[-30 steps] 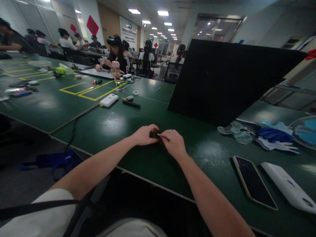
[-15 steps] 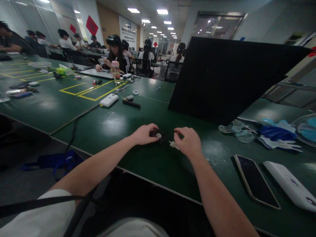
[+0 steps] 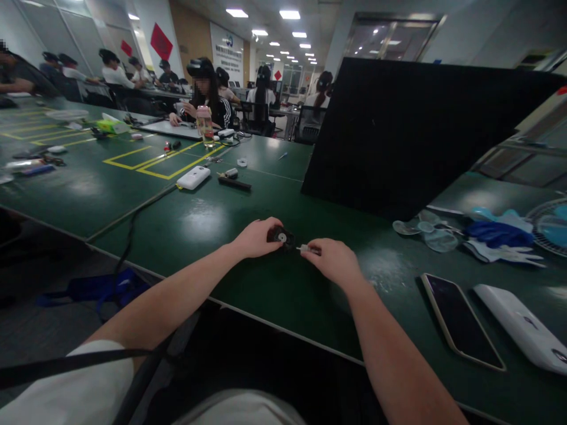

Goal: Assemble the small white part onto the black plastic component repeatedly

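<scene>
Here, left hand [image 3: 254, 237] grips black part [image 3: 280, 236]; right hand [image 3: 334, 262] pinches white piece [image 3: 303, 249]; sign [image 3: 228, 50] unreadable.

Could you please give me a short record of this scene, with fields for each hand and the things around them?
left hand: holds black part with a white centre
right hand: pinches white piece beside the black part
contact of the two: cannot tell
surface: green table
right of hands: phone, white pack, gloves
behind: black board

Head camera looks forward-down, close over table [image 3: 199, 227].
</scene>
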